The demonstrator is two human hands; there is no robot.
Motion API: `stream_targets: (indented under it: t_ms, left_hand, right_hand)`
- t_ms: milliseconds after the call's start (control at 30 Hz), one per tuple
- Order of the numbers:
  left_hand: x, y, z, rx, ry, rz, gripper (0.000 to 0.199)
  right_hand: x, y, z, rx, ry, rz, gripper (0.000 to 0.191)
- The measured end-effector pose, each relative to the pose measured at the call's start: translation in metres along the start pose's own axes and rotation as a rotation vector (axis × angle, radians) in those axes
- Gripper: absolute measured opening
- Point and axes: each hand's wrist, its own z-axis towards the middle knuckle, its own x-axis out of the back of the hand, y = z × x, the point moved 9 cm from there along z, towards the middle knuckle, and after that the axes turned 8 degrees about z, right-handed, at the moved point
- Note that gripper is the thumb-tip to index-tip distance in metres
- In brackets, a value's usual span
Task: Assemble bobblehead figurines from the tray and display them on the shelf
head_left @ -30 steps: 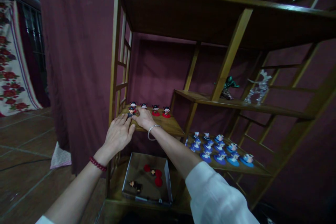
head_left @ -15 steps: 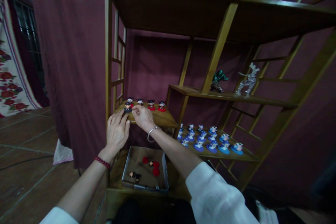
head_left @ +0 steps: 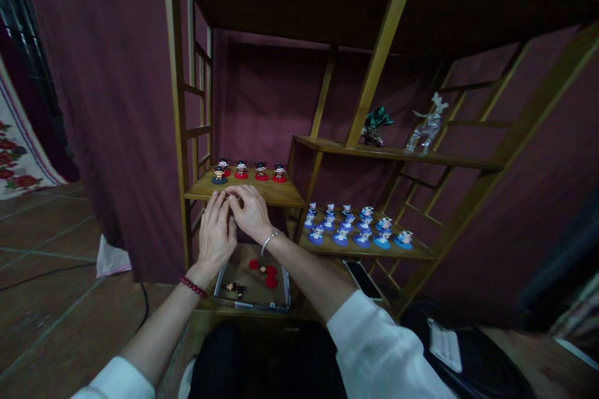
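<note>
Both hands meet at the front edge of the small upper-left shelf (head_left: 276, 194). My left hand (head_left: 218, 230), palm down, has its fingers together and its fingertips by the right ones. My right hand (head_left: 249, 212) is closed, its fingertips pinched; whatever lies between them is too small or hidden to name. Just behind the fingers stands a dark-based figurine (head_left: 219, 175). A row of red-based figurines (head_left: 261, 171) stands upright farther back. Below the hands, a shallow box (head_left: 253, 305) holds red pieces (head_left: 271, 280) and small dark figures (head_left: 231, 287), lying down.
Several blue and purple figurines (head_left: 341, 235) stand on the lower right shelf (head_left: 322, 248). Above them are a green ornament (head_left: 378, 121) and a clear deer figure (head_left: 428, 128). A phone (head_left: 362, 279) lies below. A wooden post (head_left: 178, 131) rises at the left.
The view has shifted, so the shelf sits higher and further left. Both hands have drawn back from the dark-based figurine to the shelf's front edge, and the fingertips have come together.
</note>
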Motion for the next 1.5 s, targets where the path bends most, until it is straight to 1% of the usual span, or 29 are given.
stream_targets:
  t_ms: [167, 333, 467, 600, 700, 800, 967, 1033, 1167, 1333, 1500]
  left_hand:
    - [-0.003, 0.005, -0.008, 0.012, -0.016, 0.011, 0.043]
    - [-0.006, 0.01, -0.018, 0.013, -0.027, -0.023, 0.042]
    - [-0.013, 0.014, -0.028, 0.031, -0.062, -0.031, 0.042]
    - [-0.027, 0.016, -0.043, 0.063, -0.119, -0.05, 0.039]
    - [-0.045, 0.016, -0.059, 0.082, -0.175, -0.091, 0.036]
    - [-0.063, 0.014, -0.076, 0.1, -0.224, -0.132, 0.034]
    - [-0.096, 0.009, -0.109, 0.135, -0.386, -0.134, 0.031]
    - [-0.107, 0.007, -0.122, 0.162, -0.451, -0.138, 0.03]
    - [-0.127, 0.004, -0.147, 0.228, -0.608, -0.122, 0.029]
    - [-0.144, 0.003, -0.173, 0.265, -0.787, -0.079, 0.028]
    - [-0.159, 0.005, -0.197, 0.237, -0.924, -0.043, 0.028]
  right_hand:
    - [0.0, -0.004, -0.014, 0.071, 0.002, 0.043, 0.028]
    - [-0.007, 0.002, -0.031, 0.033, -0.039, 0.058, 0.033]
    - [-0.007, 0.007, -0.046, 0.027, -0.026, 0.068, 0.034]
    - [-0.013, 0.025, -0.063, -0.043, -0.04, 0.052, 0.032]
    - [-0.02, 0.045, -0.078, -0.108, -0.048, 0.047, 0.031]
    - [-0.03, 0.065, -0.096, -0.143, -0.047, 0.035, 0.028]
    - [-0.054, 0.097, -0.127, -0.243, -0.128, 0.012, 0.027]
    - [-0.061, 0.107, -0.14, -0.299, -0.14, 0.014, 0.027]
    - [-0.077, 0.127, -0.164, -0.419, -0.217, 0.002, 0.029]
    - [-0.094, 0.146, -0.19, -0.527, -0.281, -0.024, 0.032]
    - [-0.106, 0.16, -0.214, -0.604, -0.346, -0.065, 0.032]
